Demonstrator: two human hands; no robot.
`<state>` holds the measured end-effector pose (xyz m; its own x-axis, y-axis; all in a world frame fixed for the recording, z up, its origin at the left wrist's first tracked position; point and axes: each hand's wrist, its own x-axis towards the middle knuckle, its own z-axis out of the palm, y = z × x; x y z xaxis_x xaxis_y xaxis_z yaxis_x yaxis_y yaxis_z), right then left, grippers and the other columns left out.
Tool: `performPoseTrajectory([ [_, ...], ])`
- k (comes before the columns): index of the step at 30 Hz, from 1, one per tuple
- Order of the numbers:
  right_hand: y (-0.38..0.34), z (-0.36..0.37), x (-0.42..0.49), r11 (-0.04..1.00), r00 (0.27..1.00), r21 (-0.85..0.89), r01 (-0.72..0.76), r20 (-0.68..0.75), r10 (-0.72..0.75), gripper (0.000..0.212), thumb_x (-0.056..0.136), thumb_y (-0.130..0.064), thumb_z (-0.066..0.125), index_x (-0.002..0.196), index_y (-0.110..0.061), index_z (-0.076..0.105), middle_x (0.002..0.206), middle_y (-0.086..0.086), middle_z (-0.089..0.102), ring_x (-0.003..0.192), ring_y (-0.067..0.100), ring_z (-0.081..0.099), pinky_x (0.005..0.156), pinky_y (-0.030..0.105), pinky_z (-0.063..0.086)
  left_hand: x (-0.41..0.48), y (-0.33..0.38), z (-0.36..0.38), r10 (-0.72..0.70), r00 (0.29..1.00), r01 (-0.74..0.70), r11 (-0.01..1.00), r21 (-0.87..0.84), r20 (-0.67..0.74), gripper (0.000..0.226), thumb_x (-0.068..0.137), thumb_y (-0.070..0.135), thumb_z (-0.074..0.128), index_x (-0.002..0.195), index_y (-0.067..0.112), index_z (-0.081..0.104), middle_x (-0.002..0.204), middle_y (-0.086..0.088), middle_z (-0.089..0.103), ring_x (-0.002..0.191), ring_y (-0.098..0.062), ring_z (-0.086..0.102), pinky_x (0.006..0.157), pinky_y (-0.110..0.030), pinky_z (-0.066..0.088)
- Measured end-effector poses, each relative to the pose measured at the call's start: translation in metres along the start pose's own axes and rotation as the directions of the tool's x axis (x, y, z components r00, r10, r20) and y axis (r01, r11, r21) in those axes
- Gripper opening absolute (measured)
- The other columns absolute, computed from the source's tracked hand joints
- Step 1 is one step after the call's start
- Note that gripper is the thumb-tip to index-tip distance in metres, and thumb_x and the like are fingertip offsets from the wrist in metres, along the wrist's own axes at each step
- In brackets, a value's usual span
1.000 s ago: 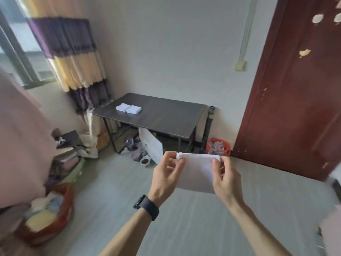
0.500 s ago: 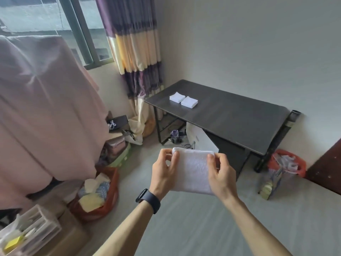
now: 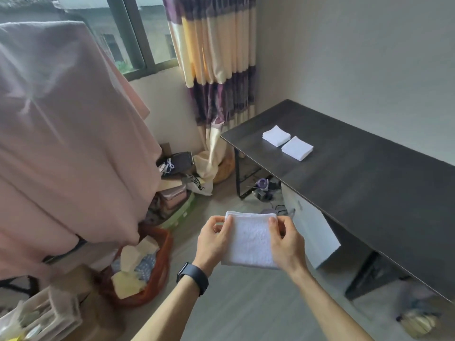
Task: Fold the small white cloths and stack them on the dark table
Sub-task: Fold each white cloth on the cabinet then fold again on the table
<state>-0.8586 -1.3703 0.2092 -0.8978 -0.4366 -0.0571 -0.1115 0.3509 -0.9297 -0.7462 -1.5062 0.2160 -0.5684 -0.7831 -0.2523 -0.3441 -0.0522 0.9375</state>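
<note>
- the left hand is pinching the upper left edge of a white cloth, with its thumb in front.
- the right hand is pinching the upper right edge in the same way.
- the cloth is hanging in the air above the floor, near the table but apart from it.
- a far stack and a near stack are lying just beside each other on the table.
- a pink sheet is hanging at the left, above a red basket.
- a curtain is hanging behind the table corner.

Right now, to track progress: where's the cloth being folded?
Head view, lower centre: small white terry cloth held between left hand and right hand, over the floor beside the dark table.
</note>
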Motion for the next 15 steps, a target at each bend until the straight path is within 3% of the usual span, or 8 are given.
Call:
performPoseTrajectory([
  [3,0.002,0.029,0.056,0.992,0.994,0.062,-0.108,0.04,0.105,0.024,0.099,-0.042,0.052,0.093,-0.02,0.06,0.087,-0.009,0.066,0.079,0.002,0.058,0.064,0.015,0.042,0.065,-0.001,0.0,-0.103,0.991,0.109,0.991,-0.073,0.085,0.032,0.085,0.053,0.067,0.098,0.024,0.067,0.094,0.002,0.074,0.081,-0.011,0.069,0.074,-0.034,0.055],
  [6,0.006,0.065,0.121,0.977,0.981,0.098,-0.189,0.067,0.183,0.021,0.098,-0.038,0.056,0.092,-0.019,0.059,0.086,-0.008,0.064,0.078,0.008,0.057,0.066,0.019,0.042,0.146,0.002,0.002,-0.174,0.968,0.192,0.978,-0.085,0.182,0.035,0.074,0.042,0.072,0.1,0.02,0.066,0.098,-0.004,0.073,0.076,-0.014,0.065,0.061,-0.028,0.048],
  [10,0.007,0.102,0.199,0.961,0.963,0.088,-0.264,0.087,0.256,0.013,0.091,-0.029,0.066,0.091,-0.018,0.059,0.084,-0.004,0.063,0.076,0.017,0.056,0.069,0.031,0.044,0.247,0.016,0.008,-0.2,0.948,0.206,0.979,0.002,0.248,0.022,0.084,0.027,0.071,0.103,0.02,0.064,0.083,0.005,0.069,0.066,-0.009,0.062,0.048,-0.018,0.041],
  [15,-0.003,0.12,0.291,0.943,0.95,0.12,-0.31,0.071,0.304,0.014,0.087,-0.022,0.07,0.096,-0.025,0.06,0.092,-0.006,0.067,0.083,0.015,0.062,0.071,0.029,0.047,0.357,0.045,0.027,-0.175,0.927,0.161,0.984,0.072,0.33,0.023,0.084,0.032,0.07,0.104,0.024,0.062,0.069,0.005,0.061,0.065,-0.012,0.058,0.054,-0.024,0.04],
])
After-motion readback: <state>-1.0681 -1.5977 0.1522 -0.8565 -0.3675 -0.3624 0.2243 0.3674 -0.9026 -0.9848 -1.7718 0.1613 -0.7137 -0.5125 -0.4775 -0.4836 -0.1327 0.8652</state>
